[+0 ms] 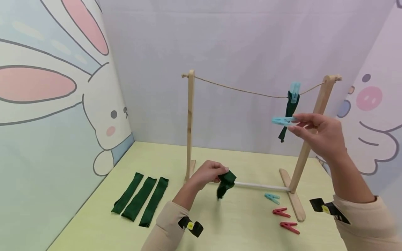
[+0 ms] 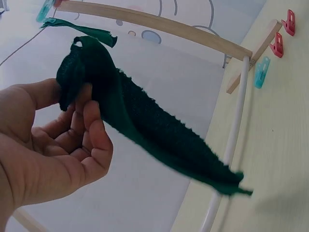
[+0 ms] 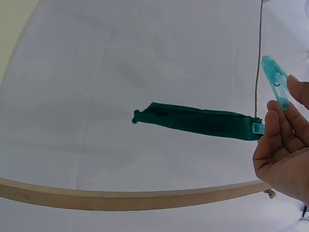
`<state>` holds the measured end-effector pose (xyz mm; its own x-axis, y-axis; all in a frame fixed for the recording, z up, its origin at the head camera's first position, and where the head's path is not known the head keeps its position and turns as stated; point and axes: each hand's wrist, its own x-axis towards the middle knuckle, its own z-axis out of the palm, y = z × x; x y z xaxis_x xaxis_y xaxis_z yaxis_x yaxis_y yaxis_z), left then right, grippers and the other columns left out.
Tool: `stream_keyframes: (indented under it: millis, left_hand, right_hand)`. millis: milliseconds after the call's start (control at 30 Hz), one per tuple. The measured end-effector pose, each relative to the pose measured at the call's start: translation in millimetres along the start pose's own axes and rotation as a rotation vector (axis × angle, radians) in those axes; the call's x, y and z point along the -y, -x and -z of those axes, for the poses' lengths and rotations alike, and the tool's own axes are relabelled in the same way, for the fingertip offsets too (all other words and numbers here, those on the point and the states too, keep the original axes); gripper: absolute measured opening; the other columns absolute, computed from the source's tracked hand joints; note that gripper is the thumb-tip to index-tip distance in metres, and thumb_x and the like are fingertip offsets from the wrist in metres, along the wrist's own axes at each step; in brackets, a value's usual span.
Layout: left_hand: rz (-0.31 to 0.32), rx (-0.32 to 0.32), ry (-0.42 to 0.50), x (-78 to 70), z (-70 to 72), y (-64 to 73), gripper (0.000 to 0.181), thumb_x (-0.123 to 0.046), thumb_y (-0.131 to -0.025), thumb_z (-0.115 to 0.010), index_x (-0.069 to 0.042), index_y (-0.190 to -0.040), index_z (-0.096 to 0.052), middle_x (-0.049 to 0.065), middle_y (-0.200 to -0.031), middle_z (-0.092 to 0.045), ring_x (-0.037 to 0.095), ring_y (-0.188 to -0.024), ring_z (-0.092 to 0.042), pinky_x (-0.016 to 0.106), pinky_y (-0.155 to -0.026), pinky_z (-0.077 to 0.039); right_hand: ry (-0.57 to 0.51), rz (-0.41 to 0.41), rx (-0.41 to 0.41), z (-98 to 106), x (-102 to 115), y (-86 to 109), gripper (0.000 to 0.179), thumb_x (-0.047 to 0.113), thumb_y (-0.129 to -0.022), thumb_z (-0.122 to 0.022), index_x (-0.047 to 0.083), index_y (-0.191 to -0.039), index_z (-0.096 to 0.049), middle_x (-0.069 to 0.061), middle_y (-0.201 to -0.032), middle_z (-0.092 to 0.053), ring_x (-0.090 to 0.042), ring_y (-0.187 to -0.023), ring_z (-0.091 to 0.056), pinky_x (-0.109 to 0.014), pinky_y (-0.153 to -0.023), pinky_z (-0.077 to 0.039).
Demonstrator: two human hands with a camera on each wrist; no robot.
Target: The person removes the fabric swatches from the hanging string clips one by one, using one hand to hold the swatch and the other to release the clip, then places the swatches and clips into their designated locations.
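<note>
Hands [image 1: 208, 175] [image 1: 326, 134] pinch green cloth [image 1: 227, 178], left, and blue clothespin [image 1: 278, 121], right (yellow cuff labels [image 1: 190, 225] unreadable).

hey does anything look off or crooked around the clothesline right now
Nothing looks spilled or damaged. The only slight oddity is the rope, which dips near its right end where a green cloth hangs from a blue clothespin, probably just from their weight.

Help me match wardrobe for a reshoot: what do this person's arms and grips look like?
The bare left grip and bare right grip are ungloved. The beige fabric left sleeve and beige fabric right sleeve end well short of them. Each sleeve carries a flat black strip with a small yellow patch, its markings too small to read.
</note>
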<state>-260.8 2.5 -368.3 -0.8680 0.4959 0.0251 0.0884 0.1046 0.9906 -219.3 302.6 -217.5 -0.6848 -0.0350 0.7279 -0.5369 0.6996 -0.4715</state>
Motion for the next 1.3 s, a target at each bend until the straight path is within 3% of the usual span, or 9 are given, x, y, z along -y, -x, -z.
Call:
stream_keyframes:
  millis: [267,367,533,800,1100,1300]
  left_hand:
    - [-0.055,-0.026,-0.019,8.8,17.4,23.0,0.022,-0.013,-0.093,-0.058,0.006,-0.102,-0.066,0.004,-0.086,-0.062,0.013,-0.071,-0.054,0.027,-0.064,-0.047]
    - [-0.048,-0.056,0.039,12.3,22.6,29.4,0.025,-0.011,-0.093,-0.056,0.009,-0.108,-0.063,0.004,-0.091,-0.061,0.013,-0.074,-0.054,0.027,-0.065,-0.046]
    - [-0.046,-0.091,0.152,16.7,31.9,41.6,0.030,-0.009,-0.094,-0.054,0.011,-0.116,-0.057,0.004,-0.097,-0.060,0.014,-0.077,-0.055,0.029,-0.069,-0.045]
    - [-0.091,-0.130,0.170,16.9,53.0,62.1,0.028,-0.010,-0.094,-0.054,0.009,-0.114,-0.056,0.005,-0.100,-0.060,0.016,-0.085,-0.057,0.034,-0.075,-0.047]
    - [-0.060,-0.253,0.169,22.3,71.7,79.7,0.029,-0.009,-0.093,-0.055,0.011,-0.113,-0.055,0.011,-0.103,-0.060,0.018,-0.086,-0.058,0.035,-0.077,-0.048]
    - [-0.030,-0.340,0.124,27.4,80.3,79.2,0.025,-0.007,-0.092,-0.054,0.009,-0.111,-0.056,0.010,-0.098,-0.062,0.017,-0.080,-0.057,0.038,-0.076,-0.047]
  right_hand:
    - [-0.046,0.019,0.037,-10.7,-10.2,25.2,0.028,-0.002,-0.078,-0.072,0.000,-0.106,-0.067,0.012,-0.081,-0.060,-0.004,-0.071,-0.051,-0.009,-0.057,-0.041]
    - [-0.069,-0.005,0.055,-15.8,-20.9,43.7,0.029,-0.004,-0.079,-0.071,-0.001,-0.107,-0.066,0.010,-0.082,-0.061,-0.005,-0.070,-0.050,-0.011,-0.055,-0.041]
    - [-0.122,-0.111,0.107,-25.1,-41.4,79.5,0.030,-0.001,-0.082,-0.069,-0.004,-0.111,-0.063,0.010,-0.086,-0.063,-0.007,-0.073,-0.052,-0.013,-0.056,-0.043]
    - [-0.229,-0.297,0.175,-34.3,-61.4,119.4,0.032,0.006,-0.086,-0.066,-0.004,-0.116,-0.059,0.008,-0.090,-0.064,-0.006,-0.075,-0.057,-0.014,-0.063,-0.048]
    - [-0.349,-0.345,0.235,-43.0,-67.2,142.7,0.028,0.003,-0.090,-0.061,-0.004,-0.116,-0.060,0.006,-0.092,-0.065,-0.009,-0.074,-0.059,-0.018,-0.062,-0.049]
    - [-0.381,-0.384,0.254,-48.3,-71.4,151.7,0.026,0.002,-0.088,-0.063,-0.002,-0.113,-0.062,0.007,-0.092,-0.065,-0.006,-0.075,-0.059,-0.019,-0.064,-0.050]
